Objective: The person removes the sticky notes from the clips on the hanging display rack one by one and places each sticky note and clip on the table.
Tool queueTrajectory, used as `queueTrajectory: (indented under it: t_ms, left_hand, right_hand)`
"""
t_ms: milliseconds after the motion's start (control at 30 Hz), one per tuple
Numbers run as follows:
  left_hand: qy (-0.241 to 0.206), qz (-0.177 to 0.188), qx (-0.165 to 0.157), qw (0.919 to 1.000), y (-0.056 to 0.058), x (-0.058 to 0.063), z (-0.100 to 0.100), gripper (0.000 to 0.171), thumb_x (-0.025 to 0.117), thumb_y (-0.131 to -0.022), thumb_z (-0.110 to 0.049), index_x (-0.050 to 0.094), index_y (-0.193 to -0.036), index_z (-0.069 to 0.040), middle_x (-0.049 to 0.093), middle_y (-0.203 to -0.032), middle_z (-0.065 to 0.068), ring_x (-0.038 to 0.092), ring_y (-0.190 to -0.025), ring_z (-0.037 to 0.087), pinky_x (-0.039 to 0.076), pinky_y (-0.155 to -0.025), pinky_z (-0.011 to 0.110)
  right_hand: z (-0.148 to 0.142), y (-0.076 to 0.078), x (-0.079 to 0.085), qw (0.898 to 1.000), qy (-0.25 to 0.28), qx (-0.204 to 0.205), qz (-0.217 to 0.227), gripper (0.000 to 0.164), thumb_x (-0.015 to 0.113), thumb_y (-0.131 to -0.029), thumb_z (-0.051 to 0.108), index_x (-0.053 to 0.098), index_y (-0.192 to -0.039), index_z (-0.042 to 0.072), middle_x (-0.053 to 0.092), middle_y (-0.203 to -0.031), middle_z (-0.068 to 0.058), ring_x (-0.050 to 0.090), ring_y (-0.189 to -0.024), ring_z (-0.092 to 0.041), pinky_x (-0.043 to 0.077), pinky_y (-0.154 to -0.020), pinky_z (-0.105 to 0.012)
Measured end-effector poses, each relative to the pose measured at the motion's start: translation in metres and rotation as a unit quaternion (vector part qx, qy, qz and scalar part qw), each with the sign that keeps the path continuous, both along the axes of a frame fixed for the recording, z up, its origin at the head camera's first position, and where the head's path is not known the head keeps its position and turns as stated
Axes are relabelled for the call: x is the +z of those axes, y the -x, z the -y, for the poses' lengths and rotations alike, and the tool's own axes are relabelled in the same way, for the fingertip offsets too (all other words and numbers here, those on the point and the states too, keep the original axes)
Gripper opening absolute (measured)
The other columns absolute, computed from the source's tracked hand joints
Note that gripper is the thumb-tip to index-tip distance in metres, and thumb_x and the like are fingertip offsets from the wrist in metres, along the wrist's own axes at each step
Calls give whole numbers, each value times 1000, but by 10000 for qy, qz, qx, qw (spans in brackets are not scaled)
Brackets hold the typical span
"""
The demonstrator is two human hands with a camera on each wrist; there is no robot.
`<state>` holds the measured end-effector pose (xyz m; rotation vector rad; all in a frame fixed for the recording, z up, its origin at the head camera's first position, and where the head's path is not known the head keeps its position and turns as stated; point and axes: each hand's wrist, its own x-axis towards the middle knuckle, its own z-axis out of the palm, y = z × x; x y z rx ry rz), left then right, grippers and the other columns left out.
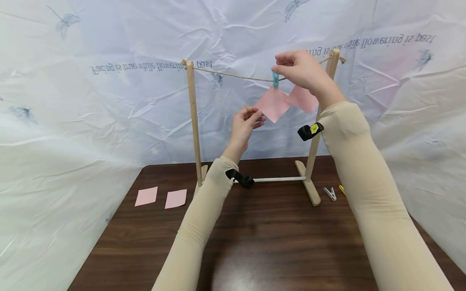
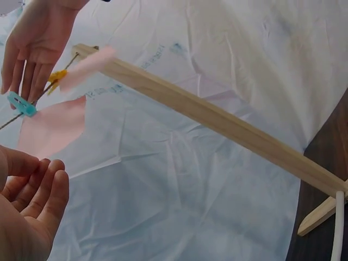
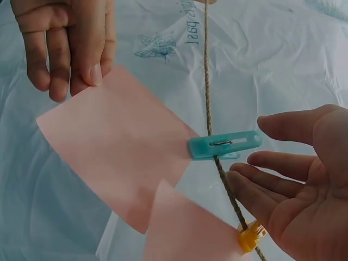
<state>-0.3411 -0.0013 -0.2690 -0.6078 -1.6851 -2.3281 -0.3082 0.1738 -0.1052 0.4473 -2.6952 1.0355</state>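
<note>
A light-blue clothespin [image 1: 275, 79] sits on the rope [image 3: 207, 81] and clips the upper corner of a pink paper square [image 1: 273, 104]. My left hand [image 1: 247, 121] pinches that square's side corner between thumb and fingers. Around the clothespin's free end, my right hand [image 1: 302, 70] holds its thumb and fingers spread apart, the thumb tip at or very near the plastic. In the right wrist view, a second pink square [image 3: 190, 228] hangs beside the first from a yellow clothespin [image 3: 252, 237], below the right hand's fingers.
The rope runs between two wooden posts [image 1: 194, 121] joined low by a white bar [image 1: 280, 179]. Two pink squares [image 1: 147, 196] lie at the left of the dark table [image 1: 255, 230]. A grey clothespin [image 1: 330, 194] and a yellow one [image 1: 342, 190] lie right of the stand.
</note>
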Motion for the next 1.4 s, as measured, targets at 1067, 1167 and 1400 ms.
queueTrajectory:
  t_ms: [1067,1167,1400]
  left_hand:
    - [99,30,-41,9999,-8,-4,-2,8,65,-98,-5,65,-105,0,68,-97,17,70,-82,17,59,-85,38]
    - [149,38,-71,9999,-8,-5,-3,10,66,-99,-6,65,-106,0,66,-106,27,70,-88,27,58,-88,42]
    - [86,82,-104,9999,-8,-3,-6,10,65,-99,-5,64,-105,2,68,-99,18,70,-88,24,56,-92,46]
  right_hand:
    - [-7,-6,5,9980,-431,412,215,60,56,-103,41,43,-154,13,50,-149,-13,53,-131,-31,33,-116,-49]
    - [-8,-6,4,9982,-368,427,186,59,56,-103,39,44,-153,12,51,-148,-14,54,-129,-32,35,-115,-48]
    - [-7,-3,-4,9984,-337,387,-237,52,58,-103,35,52,-147,8,58,-139,-15,58,-121,-30,42,-108,-46]
